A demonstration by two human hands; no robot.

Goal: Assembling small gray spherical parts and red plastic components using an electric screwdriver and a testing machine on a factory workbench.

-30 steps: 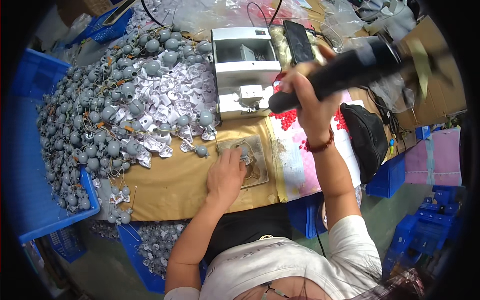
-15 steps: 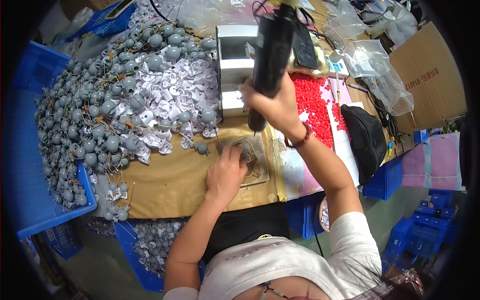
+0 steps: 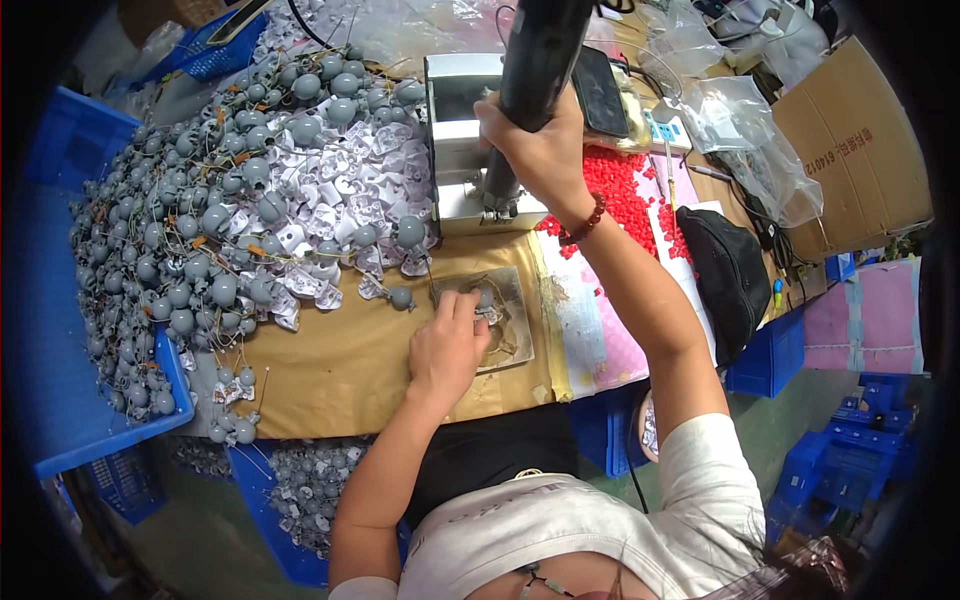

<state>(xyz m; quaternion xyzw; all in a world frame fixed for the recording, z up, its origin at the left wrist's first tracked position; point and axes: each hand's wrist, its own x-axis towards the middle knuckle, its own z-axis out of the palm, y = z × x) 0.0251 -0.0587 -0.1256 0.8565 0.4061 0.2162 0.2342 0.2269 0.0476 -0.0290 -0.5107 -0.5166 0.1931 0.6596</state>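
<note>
In my right hand (image 3: 545, 150) is a black electric screwdriver (image 3: 540, 70), with the fingers wrapped round its body. It stands tilted, its lower end at the front of a white and dark box-shaped machine (image 3: 465, 65). Close to me, my left hand (image 3: 448, 345) has its fingertips closed on a small grey ball-shaped part (image 3: 486, 298) with white plastic at its side. That part rests on a flat square fixture plate (image 3: 517, 325); the fingers partly hide it. Another grey ball part (image 3: 401, 298) lies just left of the hand.
A large heap of grey ball parts with wires (image 3: 180, 230) and white plastic pieces (image 3: 345, 190) covers the left side. Small red pieces (image 3: 620, 200) lie right of the machine, near a black pouch (image 3: 735, 280). A phone (image 3: 600, 90) and cardboard box (image 3: 850, 150) are farther off.
My right hand has carried the screwdriver farther from me and slightly left, its lower end now at the machine's front. My left hand has stayed at the fixture plate with the grey part.
</note>
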